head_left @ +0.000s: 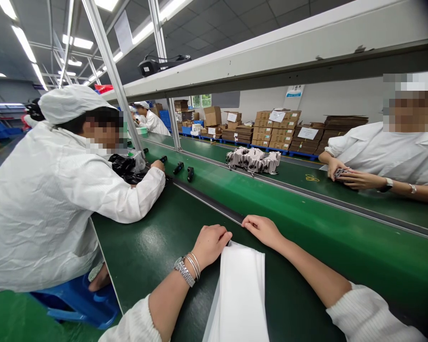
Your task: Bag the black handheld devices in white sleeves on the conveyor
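My left hand (211, 244) is closed at the top end of a long white strip of sheet material (242, 285), which might be paper or film. A small dark bit shows under its fingertips, too covered to name. My right hand (263, 230) has its fingers curled together against the black edge rail (214, 206) of the conveyor. Whatever those fingers might hold is hidden. The two hands are a short way apart. The white strip runs toward me over the dark green tabletop (142, 261).
A co-worker in white (74, 166) sits at the left, near several small black devices (179, 167) on the green belt (288, 199). Across, another person's hands (353, 176) hold small parts beside bundled pale pieces (253, 159). A shelf beam (271, 52) crosses overhead.
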`<state>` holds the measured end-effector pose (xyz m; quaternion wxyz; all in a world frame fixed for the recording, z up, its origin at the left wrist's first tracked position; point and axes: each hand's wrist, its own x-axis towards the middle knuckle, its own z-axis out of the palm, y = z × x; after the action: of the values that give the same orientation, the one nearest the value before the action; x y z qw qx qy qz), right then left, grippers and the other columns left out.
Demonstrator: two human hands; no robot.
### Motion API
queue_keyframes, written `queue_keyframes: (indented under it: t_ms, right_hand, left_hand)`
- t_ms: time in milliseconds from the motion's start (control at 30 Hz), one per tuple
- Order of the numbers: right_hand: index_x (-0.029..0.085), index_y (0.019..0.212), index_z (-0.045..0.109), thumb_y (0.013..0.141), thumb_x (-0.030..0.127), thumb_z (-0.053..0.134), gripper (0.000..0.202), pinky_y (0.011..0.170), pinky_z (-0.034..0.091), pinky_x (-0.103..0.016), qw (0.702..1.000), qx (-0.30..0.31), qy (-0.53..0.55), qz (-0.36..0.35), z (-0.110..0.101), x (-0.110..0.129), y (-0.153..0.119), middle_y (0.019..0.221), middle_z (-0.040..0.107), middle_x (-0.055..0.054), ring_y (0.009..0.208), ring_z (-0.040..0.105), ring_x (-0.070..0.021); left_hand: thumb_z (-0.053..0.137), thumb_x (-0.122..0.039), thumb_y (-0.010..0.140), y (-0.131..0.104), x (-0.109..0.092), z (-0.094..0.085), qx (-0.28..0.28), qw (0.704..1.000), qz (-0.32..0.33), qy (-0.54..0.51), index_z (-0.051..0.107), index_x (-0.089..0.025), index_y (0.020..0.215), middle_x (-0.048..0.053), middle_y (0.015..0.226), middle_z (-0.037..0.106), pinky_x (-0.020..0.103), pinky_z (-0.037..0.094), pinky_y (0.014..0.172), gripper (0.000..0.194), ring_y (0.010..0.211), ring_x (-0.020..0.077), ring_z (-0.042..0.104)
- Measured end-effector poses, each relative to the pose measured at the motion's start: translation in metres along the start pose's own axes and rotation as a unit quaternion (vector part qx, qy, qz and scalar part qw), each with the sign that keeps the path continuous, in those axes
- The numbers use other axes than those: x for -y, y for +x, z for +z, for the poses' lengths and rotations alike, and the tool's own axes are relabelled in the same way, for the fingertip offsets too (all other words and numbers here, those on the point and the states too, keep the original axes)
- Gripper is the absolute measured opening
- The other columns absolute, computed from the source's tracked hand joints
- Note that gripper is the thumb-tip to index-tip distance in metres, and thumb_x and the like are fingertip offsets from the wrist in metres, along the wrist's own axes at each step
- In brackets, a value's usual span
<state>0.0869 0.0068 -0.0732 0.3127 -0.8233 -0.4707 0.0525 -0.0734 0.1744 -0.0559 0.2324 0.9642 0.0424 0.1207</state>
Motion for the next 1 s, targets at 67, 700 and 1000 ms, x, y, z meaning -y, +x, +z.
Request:
queue_keyframes:
  t_ms: [67,700,1000]
  right_hand:
    - [0.025,0.088,0.066,0.091,0.03,0.045,0.022,0.066,0.037,-0.026,1.0,0.001,-0.001,0.002,0.0003,-0.0002,-0.0001,0.092,0.07,0.003,0.078,0.06,-0.0149]
    - [0.025,0.089,0.067,0.091,0.03,0.044,0.024,0.066,0.037,-0.026,1.0,-0.001,0.003,-0.004,-0.0003,-0.0007,-0.0005,0.093,0.07,0.002,0.077,0.06,-0.0159]
    - [0.025,0.088,0.067,0.091,0.029,0.044,0.024,0.066,0.037,-0.026,1.0,0.001,0.004,0.001,0.0007,-0.0007,0.0,0.092,0.07,0.001,0.078,0.06,-0.0161]
  left_hand:
    - [0.033,-0.039,0.097,0.0003,0.0002,0.0002,0.002,1.0,-0.001,0.001,0.053,-0.016,0.067,0.0,0.071,0.058,0.025,0.033,0.069,0.043,0.068,0.0107,0.052]
    - [0.033,-0.04,0.097,0.0004,-0.0002,-0.0006,0.002,1.0,0.002,0.002,0.054,-0.017,0.067,0.0,0.071,0.058,0.026,0.033,0.069,0.044,0.068,0.0111,0.052]
    - [0.033,-0.04,0.097,0.0,-0.0008,-0.0001,0.005,1.0,-0.001,0.008,0.053,-0.017,0.067,0.0,0.07,0.058,0.026,0.033,0.07,0.043,0.069,0.0115,0.053]
